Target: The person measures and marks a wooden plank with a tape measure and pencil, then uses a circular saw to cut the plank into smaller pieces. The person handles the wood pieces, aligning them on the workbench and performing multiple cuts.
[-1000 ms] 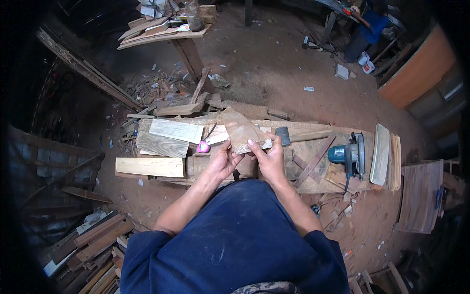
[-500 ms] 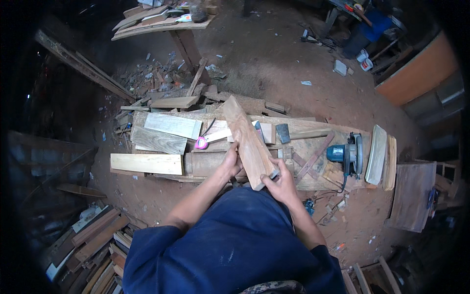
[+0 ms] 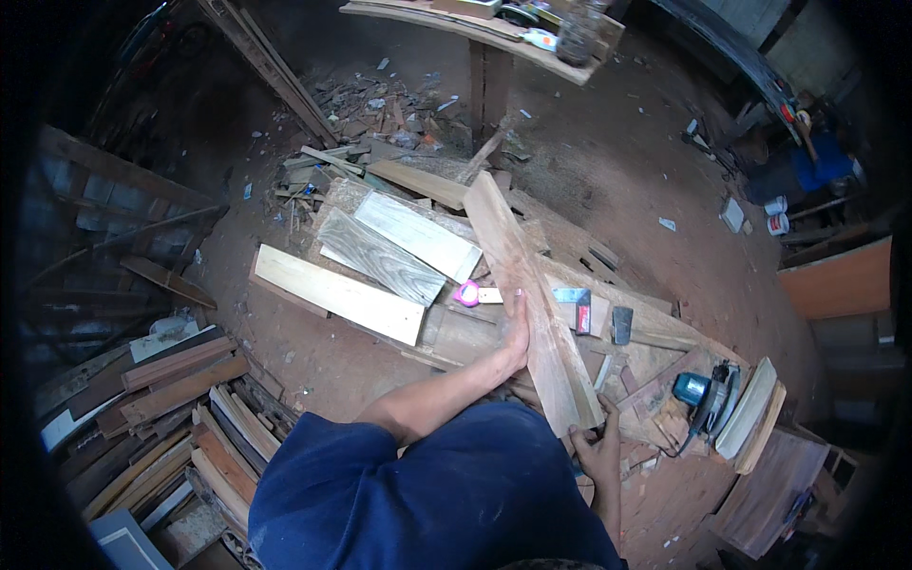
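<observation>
A brown wooden board (image 3: 521,275) is held slantwise in front of me over the workbench, its far end up and to the left. My left hand (image 3: 516,334) is closed on its left edge near the middle, thumb along the upper face. My right hand (image 3: 598,450) grips the near end at its corner, close to my body. A pink tape measure (image 3: 467,293) lies on the bench left of the board. Just right of the board are a blue and red item (image 3: 576,306), partly covered by it, and a hammer (image 3: 622,325) with a dark head.
Pale planks (image 3: 340,293) lie on the bench's left part. A teal circular saw (image 3: 708,397) rests at its right end beside upright boards (image 3: 749,413). Stacked timber (image 3: 180,418) fills the lower left. A cluttered table (image 3: 446,21) stands beyond, and a person in blue (image 3: 823,163) is far right.
The view has turned to the right, so the bench now slants. My left hand has moved further up the board's edge. The board shows more of its length, with its near end lower.
</observation>
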Action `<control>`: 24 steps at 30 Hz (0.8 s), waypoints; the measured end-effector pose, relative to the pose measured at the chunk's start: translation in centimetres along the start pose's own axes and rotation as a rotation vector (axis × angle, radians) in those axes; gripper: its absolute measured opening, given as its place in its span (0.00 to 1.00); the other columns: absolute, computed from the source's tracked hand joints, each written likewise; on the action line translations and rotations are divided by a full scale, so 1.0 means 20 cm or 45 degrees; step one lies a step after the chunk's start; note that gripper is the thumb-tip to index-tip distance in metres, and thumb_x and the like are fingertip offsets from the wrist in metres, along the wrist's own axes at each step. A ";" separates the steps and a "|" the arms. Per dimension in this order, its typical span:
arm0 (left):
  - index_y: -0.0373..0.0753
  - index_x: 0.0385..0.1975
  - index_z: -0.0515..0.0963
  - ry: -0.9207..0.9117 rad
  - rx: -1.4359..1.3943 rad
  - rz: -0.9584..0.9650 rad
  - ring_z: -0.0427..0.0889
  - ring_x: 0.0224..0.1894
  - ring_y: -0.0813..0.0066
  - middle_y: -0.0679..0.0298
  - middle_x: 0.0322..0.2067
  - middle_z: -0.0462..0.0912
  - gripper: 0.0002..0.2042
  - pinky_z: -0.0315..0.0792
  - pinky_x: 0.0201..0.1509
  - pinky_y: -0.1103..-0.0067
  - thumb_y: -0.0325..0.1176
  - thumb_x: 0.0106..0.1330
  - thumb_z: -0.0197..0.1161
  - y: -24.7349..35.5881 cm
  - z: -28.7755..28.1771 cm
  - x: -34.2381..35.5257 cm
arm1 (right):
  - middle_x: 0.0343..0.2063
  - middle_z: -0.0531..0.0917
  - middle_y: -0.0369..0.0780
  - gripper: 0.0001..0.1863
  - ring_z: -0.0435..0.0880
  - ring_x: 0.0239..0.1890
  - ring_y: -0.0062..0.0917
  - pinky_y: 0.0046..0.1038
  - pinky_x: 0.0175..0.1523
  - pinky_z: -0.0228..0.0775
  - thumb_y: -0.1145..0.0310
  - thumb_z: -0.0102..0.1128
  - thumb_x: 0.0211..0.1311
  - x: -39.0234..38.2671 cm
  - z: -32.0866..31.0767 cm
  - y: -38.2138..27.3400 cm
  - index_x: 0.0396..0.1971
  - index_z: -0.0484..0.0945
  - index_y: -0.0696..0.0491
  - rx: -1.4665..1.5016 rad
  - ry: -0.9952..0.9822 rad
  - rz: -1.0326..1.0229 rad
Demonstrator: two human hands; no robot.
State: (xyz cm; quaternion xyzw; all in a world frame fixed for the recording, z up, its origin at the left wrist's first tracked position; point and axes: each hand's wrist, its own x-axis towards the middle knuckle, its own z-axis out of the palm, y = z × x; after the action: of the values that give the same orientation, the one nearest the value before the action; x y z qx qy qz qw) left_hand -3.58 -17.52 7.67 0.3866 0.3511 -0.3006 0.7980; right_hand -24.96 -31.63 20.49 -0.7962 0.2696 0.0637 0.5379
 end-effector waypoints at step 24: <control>0.37 0.79 0.56 1.129 2.004 0.743 0.38 0.81 0.34 0.35 0.78 0.47 0.42 0.30 0.79 0.39 0.59 0.72 0.55 1.11 -1.38 0.92 | 0.49 0.88 0.53 0.25 0.89 0.52 0.39 0.33 0.57 0.78 0.64 0.72 0.63 2.05 1.47 -0.71 0.59 0.81 0.56 -0.385 -0.487 -0.385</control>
State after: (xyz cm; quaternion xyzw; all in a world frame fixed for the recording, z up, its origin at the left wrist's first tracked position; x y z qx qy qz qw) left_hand 14.72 13.00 -10.46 0.9649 0.2083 -0.0656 0.1457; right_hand 22.34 -16.35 3.95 -0.8720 0.0289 0.1715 0.4575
